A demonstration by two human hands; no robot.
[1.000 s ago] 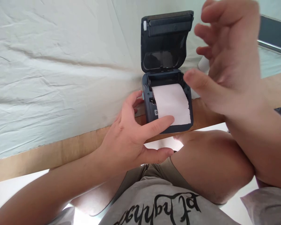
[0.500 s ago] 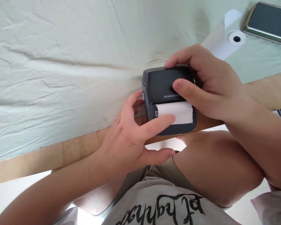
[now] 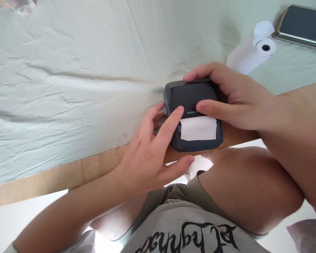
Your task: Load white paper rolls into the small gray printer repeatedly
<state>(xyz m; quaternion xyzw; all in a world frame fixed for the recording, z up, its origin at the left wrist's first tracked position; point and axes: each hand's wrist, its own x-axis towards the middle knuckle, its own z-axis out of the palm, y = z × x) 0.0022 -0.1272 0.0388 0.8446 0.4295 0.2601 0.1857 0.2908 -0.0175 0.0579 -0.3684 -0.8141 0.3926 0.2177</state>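
Observation:
A small dark label printer [image 3: 189, 96] sits at the table's wooden front edge with its lid down. A strip of white paper [image 3: 198, 128] sticks out of its slot. My right hand [image 3: 234, 95] lies over the printer's top and right side, fingers curled round the back and the thumb pressed on the lid. My left hand [image 3: 150, 154] rests against the printer's left side. Its index finger lies on the lid's front edge and its thumb sits under the table edge.
A pale wrinkled cloth [image 3: 68, 88] covers the table, with a bare wooden strip [image 3: 68, 174] along the front. A white paper roll [image 3: 252, 51] lies at the back right, beside a dark phone or tablet [image 3: 302, 24]. My bare knee [image 3: 247, 186] is below the printer.
The printer's lid went from open to down under my right hand. My left index finger has moved up from the paper strip onto the lid.

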